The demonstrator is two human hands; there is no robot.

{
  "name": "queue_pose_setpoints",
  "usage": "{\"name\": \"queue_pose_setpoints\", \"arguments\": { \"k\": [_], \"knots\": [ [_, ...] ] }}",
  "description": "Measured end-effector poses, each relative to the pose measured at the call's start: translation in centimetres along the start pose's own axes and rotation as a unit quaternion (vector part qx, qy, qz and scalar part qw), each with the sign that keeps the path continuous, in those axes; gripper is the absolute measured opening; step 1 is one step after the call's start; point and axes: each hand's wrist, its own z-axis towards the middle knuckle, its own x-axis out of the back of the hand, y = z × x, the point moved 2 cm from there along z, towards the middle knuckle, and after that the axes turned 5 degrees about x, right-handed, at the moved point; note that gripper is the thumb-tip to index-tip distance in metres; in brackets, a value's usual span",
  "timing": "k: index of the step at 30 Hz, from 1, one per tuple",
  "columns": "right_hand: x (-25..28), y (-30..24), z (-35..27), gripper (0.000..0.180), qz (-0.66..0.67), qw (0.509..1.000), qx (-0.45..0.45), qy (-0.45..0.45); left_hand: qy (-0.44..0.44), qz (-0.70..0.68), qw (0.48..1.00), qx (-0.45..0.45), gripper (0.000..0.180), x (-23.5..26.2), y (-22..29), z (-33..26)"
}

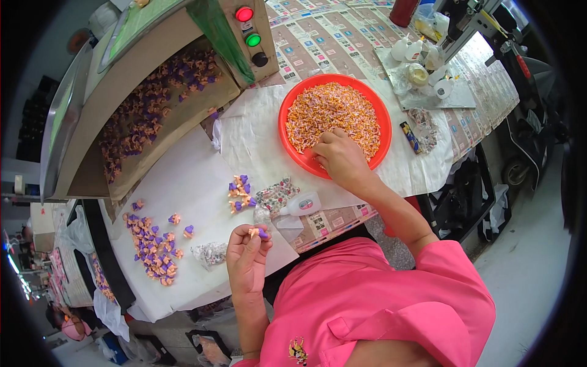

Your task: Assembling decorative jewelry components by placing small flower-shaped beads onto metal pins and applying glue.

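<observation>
A small peach-and-purple plastic figure [261, 233] is pinched between the thumb and fingers of my left hand [246, 260], just above the near edge of the table. My right hand [343, 160] reaches into a round red tray [385, 136] heaped with tiny orange-and-white pieces [333, 107]. Its fingers are curled down among the pieces, and whatever they grip is hidden. Beyond my left hand stands a small cluster of similar figures [239, 194]. To the left, a larger pile of figures [153, 251] lies on white paper. A white squeeze bottle [302, 205] lies on its side between my hands.
At the upper left is a box-shaped machine [257, 79] with lit red and green lamps and many figures [153, 101] inside. A lighter [410, 137] lies right of the tray. Farther back, small bottles [416, 50] crowd a board. Speckled clumps [210, 254] sit near the left hand.
</observation>
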Motion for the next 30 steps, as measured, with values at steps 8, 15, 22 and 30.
{"name": "queue_pose_setpoints", "arguments": {
  "k": [8, 15, 22, 30],
  "knots": [
    [-0.3, -1.1, 0.2, 0.006, 0.043, 0.998, 0.018, 0.032, -0.023, -0.008, 1.0, 0.005, 0.02, 0.1, 0.4, 0.3],
    [1.3, -4.6, -0.4, 0.012, 0.302, 0.953, -0.008, -0.001, -0.042, -0.011, 0.999, 0.018, 0.02, 0.4, 0.1, 0.8],
    [-0.3, -9.5, -2.7, 0.014, 0.516, 0.852, -0.029, -0.084, -0.068, -0.004, 0.997, 0.037, 0.02, 0.1, -0.1, 1.1],
    [-1.7, -10.3, -3.4, 0.014, 0.595, 0.793, -0.096, -0.094, -0.065, -0.004, 0.997, 0.044, 0.019, 0.3, -0.3, 1.1]
  ]
}}
